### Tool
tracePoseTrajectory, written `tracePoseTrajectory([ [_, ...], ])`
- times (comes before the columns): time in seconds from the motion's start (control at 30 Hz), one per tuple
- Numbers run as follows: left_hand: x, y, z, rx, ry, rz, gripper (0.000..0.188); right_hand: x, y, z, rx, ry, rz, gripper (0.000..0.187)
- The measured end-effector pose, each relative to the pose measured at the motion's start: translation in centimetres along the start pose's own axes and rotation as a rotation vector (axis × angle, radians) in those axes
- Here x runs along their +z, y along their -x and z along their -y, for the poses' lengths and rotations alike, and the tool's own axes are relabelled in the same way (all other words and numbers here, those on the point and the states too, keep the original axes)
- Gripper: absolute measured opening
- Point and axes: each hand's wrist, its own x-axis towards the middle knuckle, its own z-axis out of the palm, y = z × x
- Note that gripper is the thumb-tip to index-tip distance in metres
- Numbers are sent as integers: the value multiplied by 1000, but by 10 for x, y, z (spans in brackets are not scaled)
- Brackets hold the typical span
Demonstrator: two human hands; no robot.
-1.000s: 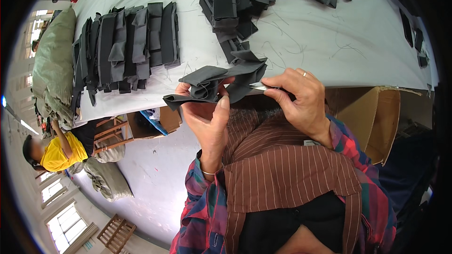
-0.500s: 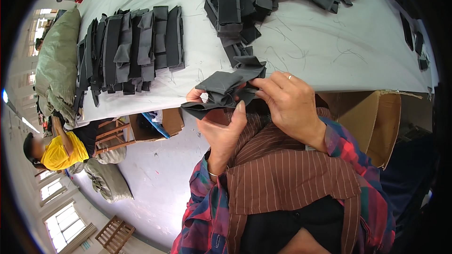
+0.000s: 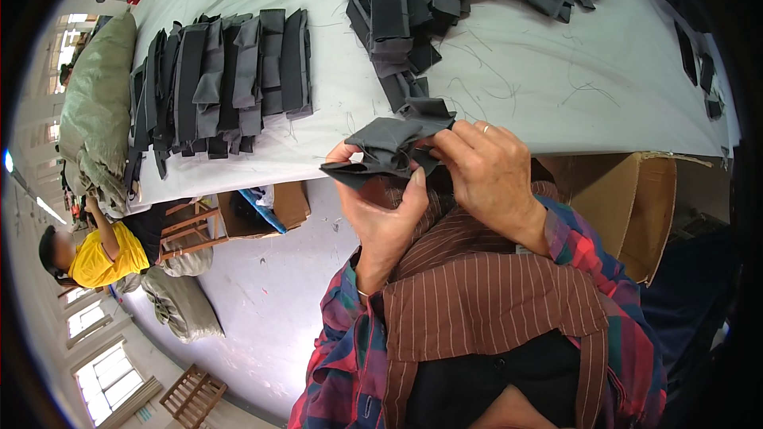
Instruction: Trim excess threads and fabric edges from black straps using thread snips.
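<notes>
At the table's near edge, both my hands grip one dark grey strip of fabric (image 3: 387, 137), bunched and folded between them. My left hand (image 3: 380, 210) holds it from below, its thumb pressed against the cloth and its fingers partly hidden behind. My right hand (image 3: 489, 171) pinches the fabric's right side between thumb and forefinger; a ring shows on one finger. The strip's far end lies close to a loose pile of similar grey strips (image 3: 433, 0); whether they are joined I cannot tell. On the left, a row of grey and black strips (image 3: 226, 83) lies side by side.
Loose threads (image 3: 493, 71) are scattered over the white-covered table (image 3: 620, 103). An open cardboard box (image 3: 628, 206) stands below the edge at right. Under the left side are a wooden stool (image 3: 191, 226) and another box (image 3: 294, 205). A person in yellow (image 3: 111, 254) works at far left.
My left hand has moved slightly right, toward my right hand, bringing the fabric strip with it. The folds have shifted. The person in yellow has moved an arm.
</notes>
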Motion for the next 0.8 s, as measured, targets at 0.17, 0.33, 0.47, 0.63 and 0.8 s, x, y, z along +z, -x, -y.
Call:
tracePoseTrajectory([
  [0.17,-4,-17,-15,-160,21,58,62,-9,3,-8,103,-236,109,15],
  [0.33,-16,-29,-14,-277,171,77,52,-19,10,-23,326,-587,79,16],
  [0.47,-17,-25,-7,-364,253,84,51,-21,4,-23,282,-635,20,19],
  [0.63,-17,-19,3,-405,268,150,59,-12,-8,-20,67,-407,17,18],
  [0.8,-9,-17,1,-453,210,190,54,6,-11,-24,14,-308,-33,20],
])
